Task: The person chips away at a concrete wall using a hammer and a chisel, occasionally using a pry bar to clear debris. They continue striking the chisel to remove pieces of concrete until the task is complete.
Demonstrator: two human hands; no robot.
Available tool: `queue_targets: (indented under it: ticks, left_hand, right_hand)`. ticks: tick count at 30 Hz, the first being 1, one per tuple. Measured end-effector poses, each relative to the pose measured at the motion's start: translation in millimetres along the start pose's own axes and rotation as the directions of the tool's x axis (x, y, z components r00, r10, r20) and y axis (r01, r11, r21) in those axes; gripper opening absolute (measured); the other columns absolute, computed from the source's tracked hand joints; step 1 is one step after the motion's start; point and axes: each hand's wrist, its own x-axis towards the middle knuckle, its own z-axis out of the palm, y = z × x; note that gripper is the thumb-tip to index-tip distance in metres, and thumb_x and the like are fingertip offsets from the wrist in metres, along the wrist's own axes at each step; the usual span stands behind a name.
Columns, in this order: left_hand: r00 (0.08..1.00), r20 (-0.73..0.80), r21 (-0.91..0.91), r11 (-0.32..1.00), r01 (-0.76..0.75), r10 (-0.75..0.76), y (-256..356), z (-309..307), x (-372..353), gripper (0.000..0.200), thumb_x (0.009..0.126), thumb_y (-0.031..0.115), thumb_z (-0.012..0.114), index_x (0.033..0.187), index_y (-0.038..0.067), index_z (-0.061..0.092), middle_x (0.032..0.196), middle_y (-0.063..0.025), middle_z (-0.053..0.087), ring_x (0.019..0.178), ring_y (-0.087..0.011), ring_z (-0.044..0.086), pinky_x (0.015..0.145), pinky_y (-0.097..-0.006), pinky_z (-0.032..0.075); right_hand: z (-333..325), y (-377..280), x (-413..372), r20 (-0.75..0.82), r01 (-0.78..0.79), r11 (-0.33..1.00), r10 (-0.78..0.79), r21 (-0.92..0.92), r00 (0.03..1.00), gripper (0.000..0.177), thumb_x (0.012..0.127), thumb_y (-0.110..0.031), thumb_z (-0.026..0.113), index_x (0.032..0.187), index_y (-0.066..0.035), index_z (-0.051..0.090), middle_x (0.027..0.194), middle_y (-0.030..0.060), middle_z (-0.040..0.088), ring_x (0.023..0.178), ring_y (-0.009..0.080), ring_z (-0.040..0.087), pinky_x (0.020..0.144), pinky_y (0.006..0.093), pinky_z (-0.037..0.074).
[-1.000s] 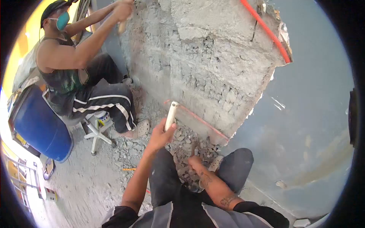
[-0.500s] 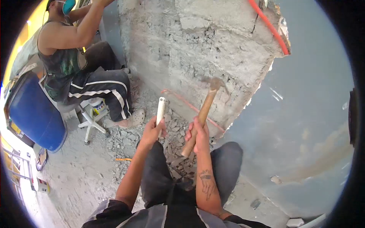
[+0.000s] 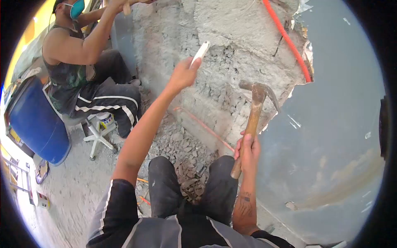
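My left hand is wrapped round a pale, chisel-like bar, whose far end lies over the rough, chipped wall. Whether that end touches the wall I cannot tell. Lower and to the right, my right hand grips the wooden handle of a claw hammer. The rusty hammer head points up, in front of the wall near its broken right edge, apart from the bar.
A seated co-worker is at the upper left, beside a blue barrel and a white stool base. Rubble lies between my knees. A red corrugated conduit runs down the upper right wall by a grey panel.
My left hand has moved up and right with the bar, from above the rubble to the wall. My right hand and the hammer have shifted right. The co-worker's hands show more.
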Motion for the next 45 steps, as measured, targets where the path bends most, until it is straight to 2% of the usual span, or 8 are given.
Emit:
queue_targets:
  ticks: [5, 13, 18, 27, 34, 36, 40, 45]
  left_hand:
    - [0.896, -0.240, 0.183, 0.924, -0.336, 0.373, -9.3, 28.1, 60.2, 0.044, 0.097, 0.041, 0.049, 0.103, -0.001, 0.061, 0.074, -0.0210, 0.063, 0.070, -0.0372, 0.062, 0.065, -0.0448, 0.047]
    - [0.871, -0.317, 0.177, 0.925, -0.335, 0.376, -27.4, 53.0, 87.4, 0.039, 0.097, 0.037, 0.048, 0.099, 0.000, 0.058, 0.076, -0.0251, 0.063, 0.073, -0.0443, 0.062, 0.065, -0.0500, 0.046]
    - [0.881, -0.292, 0.152, 0.928, -0.341, 0.372, -38.2, 61.4, 97.8, 0.037, 0.097, 0.037, 0.047, 0.101, 0.002, 0.055, 0.075, -0.0262, 0.062, 0.074, -0.0464, 0.061, 0.064, -0.0527, 0.046]
    - [0.868, -0.282, 0.179, 0.911, -0.371, 0.409, -48.2, 64.6, 101.3, 0.037, 0.097, 0.038, 0.046, 0.098, 0.002, 0.052, 0.074, -0.0276, 0.061, 0.071, -0.0490, 0.060, 0.062, -0.0557, 0.045]
    - [0.869, -0.284, 0.203, 0.911, -0.360, 0.406, -49.4, 69.5, 108.5, 0.036, 0.097, 0.037, 0.047, 0.094, 0.002, 0.053, 0.073, -0.0286, 0.061, 0.071, -0.0497, 0.059, 0.062, -0.0560, 0.045]
    - [0.875, -0.283, 0.178, 0.918, -0.354, 0.392, -50.9, 70.9, 106.7, 0.036, 0.097, 0.037, 0.047, 0.094, 0.002, 0.054, 0.072, -0.0287, 0.061, 0.071, -0.0498, 0.059, 0.062, -0.0560, 0.045]
    - [0.858, -0.311, 0.238, 0.907, -0.346, 0.409, -49.7, 72.5, 106.6, 0.035, 0.096, 0.036, 0.048, 0.096, 0.002, 0.055, 0.073, -0.0285, 0.061, 0.071, -0.0492, 0.060, 0.063, -0.0561, 0.045]
    - [0.886, -0.286, 0.238, 0.922, -0.304, 0.366, -47.7, 74.0, 104.2, 0.035, 0.096, 0.036, 0.049, 0.099, 0.002, 0.056, 0.073, -0.0277, 0.062, 0.072, -0.0489, 0.060, 0.064, -0.0560, 0.045]
  right_hand:
    - [-0.2, -15.9, 54.5, -0.018, 0.151, 0.978, -0.155, -0.142, 0.988, 0.041, 0.101, -0.043, 0.043, 0.103, -0.003, 0.051, 0.064, 0.0012, 0.046, 0.043, 0.0071, 0.042, 0.039, 0.0226, 0.035]
    - [19.7, -67.4, 132.8, 0.099, 0.293, 0.891, -0.276, -0.347, 0.956, 0.044, 0.100, -0.045, 0.042, 0.094, -0.003, 0.055, 0.060, -0.0005, 0.047, 0.045, 0.0070, 0.042, 0.041, 0.0228, 0.032]
    - [42.1, -101.0, 176.8, 0.248, 0.488, 0.469, -0.484, -0.736, 0.839, 0.046, 0.097, -0.043, 0.051, 0.090, 0.002, 0.057, 0.058, 0.0176, 0.055, 0.052, 0.0347, 0.057, 0.052, 0.0407, 0.042]
    - [50.7, -90.3, 235.2, 0.330, 0.473, 0.217, -0.477, -0.854, 0.815, 0.043, 0.095, -0.042, 0.052, 0.093, 0.000, 0.059, 0.065, 0.0246, 0.060, 0.066, 0.0451, 0.061, 0.058, 0.0494, 0.046]
    - [63.4, -118.2, 202.8, 0.222, 0.520, 0.403, -0.587, -0.753, 0.778, 0.047, 0.094, -0.047, 0.051, 0.089, -0.001, 0.060, 0.068, 0.0258, 0.061, 0.068, 0.0466, 0.061, 0.060, 0.0509, 0.046]
    - [58.3, -93.4, 222.6, 0.286, 0.436, 0.177, -0.535, -0.882, 0.795, 0.045, 0.094, -0.045, 0.054, 0.090, -0.001, 0.060, 0.065, 0.0240, 0.061, 0.064, 0.0447, 0.061, 0.057, 0.0492, 0.046]
    - [68.7, -123.8, 214.8, 0.344, 0.462, 0.183, -0.449, -0.868, 0.825, 0.044, 0.094, -0.045, 0.054, 0.091, -0.002, 0.060, 0.065, 0.0235, 0.061, 0.064, 0.0441, 0.061, 0.057, 0.0485, 0.047]
    - [81.5, -128.8, 196.1, 0.245, 0.575, 0.403, -0.625, -0.712, 0.741, 0.050, 0.094, -0.048, 0.051, 0.088, -0.001, 0.064, 0.070, 0.0255, 0.063, 0.070, 0.0466, 0.062, 0.063, 0.0492, 0.049]
